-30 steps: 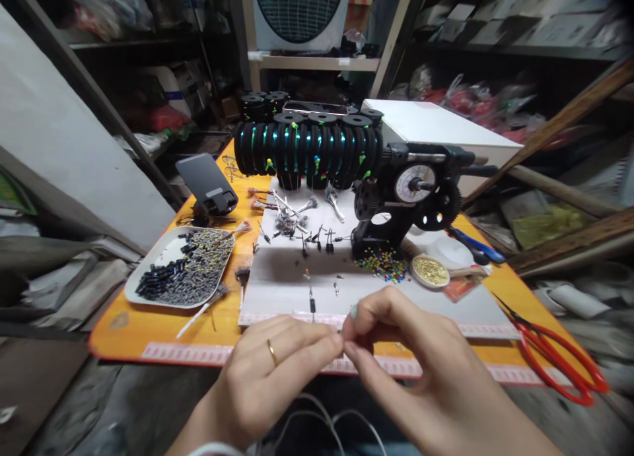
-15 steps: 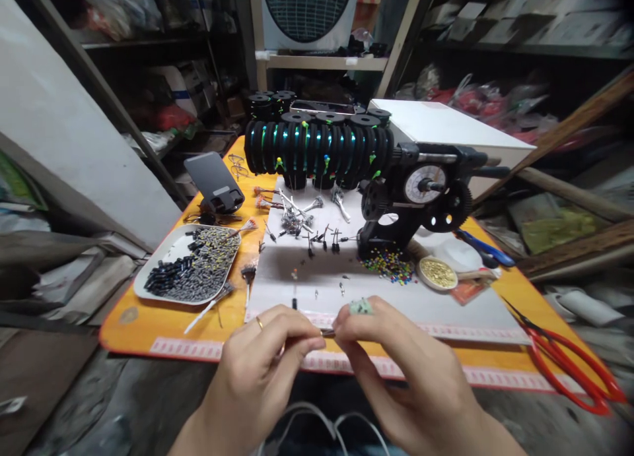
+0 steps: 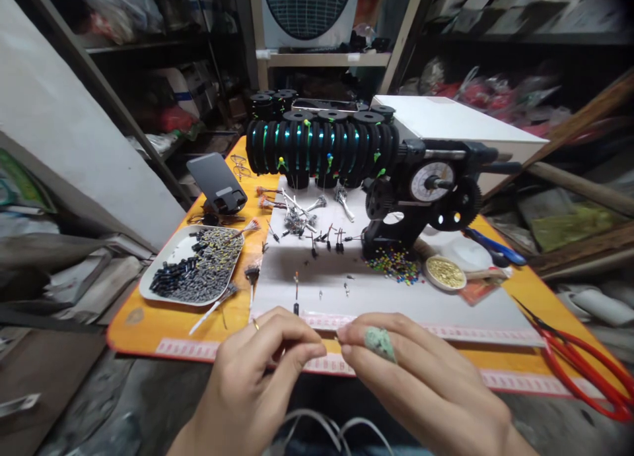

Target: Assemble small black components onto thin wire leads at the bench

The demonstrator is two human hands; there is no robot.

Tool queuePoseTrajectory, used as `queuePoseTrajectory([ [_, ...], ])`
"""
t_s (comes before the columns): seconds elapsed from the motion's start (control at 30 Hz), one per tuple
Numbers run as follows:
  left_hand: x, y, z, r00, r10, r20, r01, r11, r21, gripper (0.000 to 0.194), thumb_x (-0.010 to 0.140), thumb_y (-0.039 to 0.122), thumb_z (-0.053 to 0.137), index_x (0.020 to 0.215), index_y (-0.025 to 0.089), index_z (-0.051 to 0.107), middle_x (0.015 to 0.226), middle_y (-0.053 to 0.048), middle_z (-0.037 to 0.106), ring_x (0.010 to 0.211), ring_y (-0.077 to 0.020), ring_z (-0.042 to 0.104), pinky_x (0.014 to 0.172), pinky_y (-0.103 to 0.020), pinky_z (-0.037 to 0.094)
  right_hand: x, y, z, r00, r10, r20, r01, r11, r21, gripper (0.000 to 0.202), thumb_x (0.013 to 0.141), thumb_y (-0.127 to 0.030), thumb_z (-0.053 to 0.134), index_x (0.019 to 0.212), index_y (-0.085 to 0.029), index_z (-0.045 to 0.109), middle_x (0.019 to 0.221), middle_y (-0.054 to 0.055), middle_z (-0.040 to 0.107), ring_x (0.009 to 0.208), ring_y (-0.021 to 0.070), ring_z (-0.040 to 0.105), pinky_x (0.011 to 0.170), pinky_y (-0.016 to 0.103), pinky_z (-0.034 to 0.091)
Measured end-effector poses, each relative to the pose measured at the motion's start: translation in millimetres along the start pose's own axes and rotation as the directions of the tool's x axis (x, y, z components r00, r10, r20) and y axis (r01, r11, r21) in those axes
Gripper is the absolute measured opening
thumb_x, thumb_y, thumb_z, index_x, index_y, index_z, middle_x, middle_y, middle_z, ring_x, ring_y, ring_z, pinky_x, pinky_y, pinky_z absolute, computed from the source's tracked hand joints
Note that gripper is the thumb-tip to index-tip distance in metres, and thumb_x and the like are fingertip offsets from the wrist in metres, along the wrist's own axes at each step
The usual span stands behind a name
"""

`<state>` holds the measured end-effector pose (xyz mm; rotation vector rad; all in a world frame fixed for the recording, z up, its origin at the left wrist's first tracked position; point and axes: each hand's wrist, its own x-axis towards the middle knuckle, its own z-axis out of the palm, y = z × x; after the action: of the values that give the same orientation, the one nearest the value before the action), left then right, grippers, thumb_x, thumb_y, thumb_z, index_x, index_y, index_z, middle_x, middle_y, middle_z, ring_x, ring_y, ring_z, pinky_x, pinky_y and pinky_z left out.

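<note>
My left hand (image 3: pixel 270 363), a gold ring on one finger, is closed in a pinch over the table's front edge; whatever lies between thumb and forefinger is too small to name. Facing it across a narrow gap is my right hand (image 3: pixel 406 363), with a green wrap (image 3: pixel 380 342) round one finger. Its fingertips are pressed together, and a tiny tip pokes out that I cannot make out. Just beyond the left fingers, a small black-ended piece with a thin brown stem (image 3: pixel 296 296) lies on the white board (image 3: pixel 327 264).
A white tray (image 3: pixel 148 286) of black and grey parts stands left. Behind the board is a black geared device (image 3: pixel 421 192) with a ribbed roller (image 3: pixel 321 146). Coloured beads (image 3: pixel 393 264), a dish of gold bits (image 3: pixel 446 272), blue-handled pliers (image 3: pixel 500 248) and red scissors (image 3: pixel 579 363) lie right.
The fingertips have drawn slightly apart. My right hand has turned, showing more of its back and the green wrap. The thin dark piece between the hands no longer shows. The view has shifted slightly.
</note>
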<state>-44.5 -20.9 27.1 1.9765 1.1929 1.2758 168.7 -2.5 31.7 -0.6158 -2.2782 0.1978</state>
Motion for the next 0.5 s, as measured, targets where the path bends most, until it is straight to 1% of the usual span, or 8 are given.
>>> queuePoseTrajectory([
  [0.13, 1.9, -5.9, 1.0, 0.997, 0.074, 0.002, -0.074, 0.996, 0.046, 0.018, 0.089, 0.001, 0.061, 0.087, 0.018, 0.065, 0.077, 0.0, 0.07, 0.072, -0.012, 0.066, 0.067, -0.021, 0.051, -1.5, -2.3, -0.9, 0.996, 0.084, -0.036, -0.082, 0.995, 0.06, 0.029, 0.088, 0.001, 0.055, 0.107, -0.02, 0.062, 0.087, 0.008, 0.073, 0.086, 0.02, 0.071, 0.075, 0.03, 0.062],
  [0.23, 4.6, -10.1, -0.3, 0.99, 0.141, 0.031, -0.144, 0.982, 0.125, 0.016, 0.089, 0.003, 0.064, 0.09, 0.019, 0.064, 0.079, -0.001, 0.071, 0.074, -0.0151, 0.064, 0.068, -0.027, 0.05, -0.8, -4.2, 2.9, 0.979, 0.171, -0.107, -0.158, 0.98, 0.118, 0.034, 0.084, 0.005, 0.055, 0.103, -0.023, 0.057, 0.086, 0.005, 0.07, 0.08, 0.0162, 0.069, 0.071, 0.028, 0.06],
  [0.33, 7.7, -11.6, -2.6, 0.985, 0.172, 0.021, -0.173, 0.966, 0.191, 0.015, 0.088, 0.005, 0.068, 0.089, 0.019, 0.063, 0.079, -0.001, 0.071, 0.073, -0.0161, 0.061, 0.068, -0.03, 0.047, -1.3, -4.3, 6.3, 0.962, 0.207, -0.177, -0.186, 0.974, 0.132, 0.04, 0.081, 0.007, 0.056, 0.105, -0.024, 0.052, 0.085, 0.003, 0.069, 0.077, 0.0143, 0.068, 0.07, 0.026, 0.059],
  [0.37, 8.7, -11.2, -3.1, 0.985, 0.169, 0.015, -0.169, 0.968, 0.188, 0.015, 0.088, 0.005, 0.068, 0.089, 0.019, 0.063, 0.079, -0.001, 0.071, 0.073, -0.0158, 0.06, 0.068, -0.03, 0.047, -1.7, -3.9, 6.6, 0.964, 0.204, -0.173, -0.186, 0.976, 0.115, 0.04, 0.081, 0.007, 0.057, 0.105, -0.024, 0.052, 0.086, 0.003, 0.069, 0.078, 0.0147, 0.068, 0.071, 0.026, 0.059],
  [0.4, 9.7, -10.5, -3.2, 0.987, 0.159, 0.008, -0.158, 0.972, 0.177, 0.015, 0.088, 0.005, 0.067, 0.087, 0.019, 0.063, 0.078, 0.0, 0.07, 0.074, -0.0153, 0.06, 0.068, -0.029, 0.047, -2.1, -3.4, 6.6, 0.971, 0.189, -0.144, -0.179, 0.98, 0.084, 0.038, 0.082, 0.006, 0.057, 0.105, -0.024, 0.052, 0.087, 0.004, 0.07, 0.08, 0.0155, 0.069, 0.073, 0.027, 0.06],
  [0.5, 11.7, -6.5, -1.5, 0.99, 0.138, 0.006, -0.137, 0.979, 0.153, 0.015, 0.089, 0.004, 0.065, 0.086, 0.018, 0.063, 0.077, 0.0, 0.069, 0.073, -0.0146, 0.061, 0.066, -0.027, 0.048, -2.8, -2.1, 6.1, 0.995, 0.103, -0.014, -0.104, 0.992, -0.065, 0.027, 0.087, 0.001, 0.056, 0.102, -0.021, 0.059, 0.089, 0.007, 0.074, 0.088, 0.0202, 0.071, 0.083, 0.031, 0.061],
])
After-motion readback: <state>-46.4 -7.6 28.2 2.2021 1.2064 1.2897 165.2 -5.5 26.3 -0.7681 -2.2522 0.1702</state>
